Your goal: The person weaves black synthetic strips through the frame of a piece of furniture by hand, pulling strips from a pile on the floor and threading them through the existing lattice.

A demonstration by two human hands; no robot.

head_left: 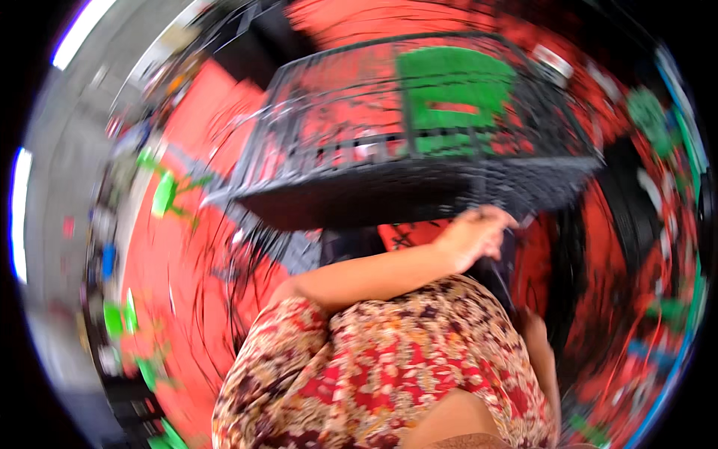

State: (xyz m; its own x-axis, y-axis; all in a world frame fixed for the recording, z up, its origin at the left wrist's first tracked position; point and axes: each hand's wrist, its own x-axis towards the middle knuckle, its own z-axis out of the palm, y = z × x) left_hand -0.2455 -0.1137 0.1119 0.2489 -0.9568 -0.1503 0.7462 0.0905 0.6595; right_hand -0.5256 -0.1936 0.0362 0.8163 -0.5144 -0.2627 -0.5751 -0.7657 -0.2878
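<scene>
A large black frame with thin parallel bars [329, 120], like a rack or crate, fills the space in front of me, with a dark solid panel [359, 196] along its near side. My left forearm crosses my body, and my left hand [475, 238] lies just below the frame's near edge. Its fingers look curled, but blur hides what they hold, if anything, and whether they touch the frame. At my right side my right arm [542, 359] hangs low; the fingers cannot be made out. Through the bars shows a green panel with a slot [456, 82].
Red flooring [187, 277] is strewn with thin black strands or cables. Bright green pieces [164, 194] lie to the left. A black box-like object [250, 45] stands at the far left, and dark bundled material [632, 202] lies on the right beside a blue-edged boundary [677, 352].
</scene>
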